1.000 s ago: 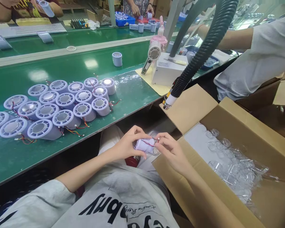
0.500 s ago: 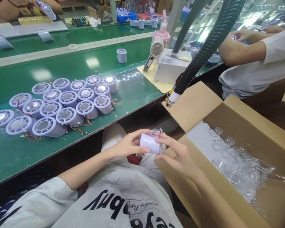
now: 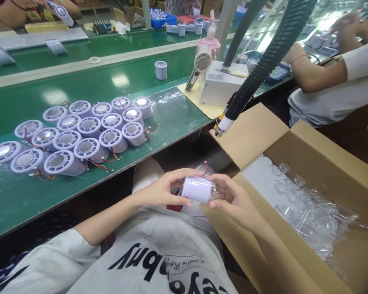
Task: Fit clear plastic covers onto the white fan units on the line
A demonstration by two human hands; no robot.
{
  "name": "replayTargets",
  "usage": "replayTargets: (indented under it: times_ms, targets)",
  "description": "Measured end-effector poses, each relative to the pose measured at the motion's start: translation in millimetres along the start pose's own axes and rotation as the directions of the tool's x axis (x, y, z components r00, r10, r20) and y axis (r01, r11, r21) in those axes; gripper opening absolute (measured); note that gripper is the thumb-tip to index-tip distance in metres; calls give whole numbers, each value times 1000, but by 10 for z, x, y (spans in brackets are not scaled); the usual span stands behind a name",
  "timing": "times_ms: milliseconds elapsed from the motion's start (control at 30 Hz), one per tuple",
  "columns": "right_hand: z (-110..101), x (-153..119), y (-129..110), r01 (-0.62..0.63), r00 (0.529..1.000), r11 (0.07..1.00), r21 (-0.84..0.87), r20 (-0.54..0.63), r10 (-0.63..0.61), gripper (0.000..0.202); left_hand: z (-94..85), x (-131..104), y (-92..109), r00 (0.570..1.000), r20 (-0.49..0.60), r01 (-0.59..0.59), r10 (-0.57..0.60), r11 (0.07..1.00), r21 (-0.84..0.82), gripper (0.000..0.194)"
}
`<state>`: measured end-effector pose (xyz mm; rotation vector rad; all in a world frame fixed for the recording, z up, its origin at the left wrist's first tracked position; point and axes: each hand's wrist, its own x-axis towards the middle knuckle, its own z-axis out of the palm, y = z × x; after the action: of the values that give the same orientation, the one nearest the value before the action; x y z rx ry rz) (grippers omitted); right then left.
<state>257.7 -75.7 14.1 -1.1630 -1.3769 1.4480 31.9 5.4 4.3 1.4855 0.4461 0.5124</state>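
Note:
Over my lap I hold a pale lilac cylindrical fan housing [image 3: 198,189] on its side, between both hands. My left hand [image 3: 168,188] grips its rimmed left end, thumb below and fingers above. At the other end my right hand [image 3: 233,195] is closed round a clear plastic cover [image 3: 213,191] and the housing's edge; how far the cover goes over it I cannot tell. A thin red wire [image 3: 206,167] sticks up behind the housing. On the bench to the left stand several similar fan housings [image 3: 88,125] with round grilles on top and loose coloured wires.
An open cardboard box [image 3: 263,228] at my right holds several clear plastic covers [image 3: 313,216]. A black ribbed hose [image 3: 248,85] hangs above it. A grey-white box [image 3: 222,87] and a handheld fan [image 3: 202,61] stand on the green bench [image 3: 116,90]. A co-worker's arm [image 3: 319,75] is at right.
The housing has turned slightly in my hands, and its red wire now stands up behind it. My right fingers have shifted toward its right end. The co-worker's arms at right have moved.

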Motion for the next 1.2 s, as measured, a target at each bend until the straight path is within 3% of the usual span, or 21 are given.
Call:
replayTargets:
  times_ms: [633,1000,1100,1200]
  targets:
    - [87,56,71,-253,963,916,311,-7,269,44,0,-7,-14,999,6,-38,38,999,14,72]
    - [168,126,12,-453,884,786,421,101,456,64,-15,-5,-68,994,27,-109,108,994,32,73]
    - [164,140,19,-535,837,723,436,158,524,59,-10,-9,-56,994,23,-104,103,993,59,71]
    - [157,145,60,-608,788,670,425,218,576,67,14,-19,-7,999,-9,-31,32,996,82,65]
